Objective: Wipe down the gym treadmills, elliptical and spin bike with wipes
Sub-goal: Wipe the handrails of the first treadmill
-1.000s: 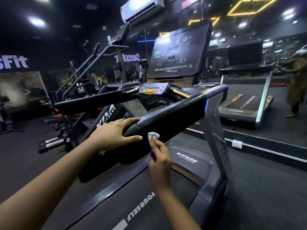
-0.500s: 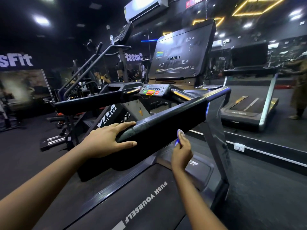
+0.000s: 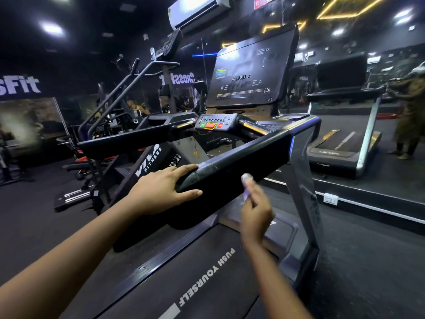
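I stand on a black treadmill (image 3: pixel 207 272) with a big console screen (image 3: pixel 250 70). Its right padded handrail (image 3: pixel 241 164) runs from the console toward me. My left hand (image 3: pixel 161 192) rests on the near end of that rail, fingers over the top and thumb below. My right hand (image 3: pixel 255 210) pinches a small white wipe (image 3: pixel 246 178) and presses it against the rail's side face, a little to the right of the left hand.
The left handrail (image 3: pixel 128 139) and control panel (image 3: pixel 215 124) lie ahead. A stair climber (image 3: pixel 142 162) stands at left. A wall mirror on the right reflects a treadmill (image 3: pixel 345 139) and a person (image 3: pixel 411 116). A wall socket (image 3: pixel 330 200) sits low on the right.
My right hand has slid the wipe rightward along the rail's side, away from the near end. The left hand has stayed on the rail's end.
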Demonstrator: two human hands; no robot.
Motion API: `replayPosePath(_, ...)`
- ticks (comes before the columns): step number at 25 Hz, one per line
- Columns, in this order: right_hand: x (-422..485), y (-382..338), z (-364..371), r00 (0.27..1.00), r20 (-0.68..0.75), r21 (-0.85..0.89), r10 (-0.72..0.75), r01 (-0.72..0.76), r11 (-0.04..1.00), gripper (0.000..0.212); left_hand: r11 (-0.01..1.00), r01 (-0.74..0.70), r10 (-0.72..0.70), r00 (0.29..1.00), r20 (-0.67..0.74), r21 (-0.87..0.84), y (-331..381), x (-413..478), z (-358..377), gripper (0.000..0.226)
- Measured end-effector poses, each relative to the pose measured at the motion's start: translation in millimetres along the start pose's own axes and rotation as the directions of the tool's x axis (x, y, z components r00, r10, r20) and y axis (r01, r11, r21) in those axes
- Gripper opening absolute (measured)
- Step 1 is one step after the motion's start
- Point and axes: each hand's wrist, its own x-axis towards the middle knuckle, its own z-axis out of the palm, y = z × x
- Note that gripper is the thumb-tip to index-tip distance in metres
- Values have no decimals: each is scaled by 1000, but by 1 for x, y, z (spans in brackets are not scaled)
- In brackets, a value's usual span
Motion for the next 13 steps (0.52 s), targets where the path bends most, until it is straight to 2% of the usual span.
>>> replayPosePath(2, 50, 9, 10, 995, -56, -101, 80, -85, 991, 42, 1000, -14, 14, 1000, -15, 2, -2, 0, 3, 88)
replayPosePath(5, 70, 12, 24, 983, -31, -199, 179, -182, 963, 40, 999, -32, 32, 999, -43, -7, -3, 3, 6, 84)
replayPosePath(7, 51, 3, 29, 992, -10, -220, 127, -126, 967, 39, 999, -38, 37, 998, -53, -23, -4, 5, 7, 79)
replayPosePath(10, 7, -20, 35, 998, 4, -227, -60, 60, 972, 42, 999, -51, 50, 996, -73, -14, -4, 5, 8, 68)
replayPosePath(13, -31, -42, 39, 986, 53, -262, -159, 168, 950, 48, 994, -81, 80, 997, -23, -70, -7, 7, 4, 71)
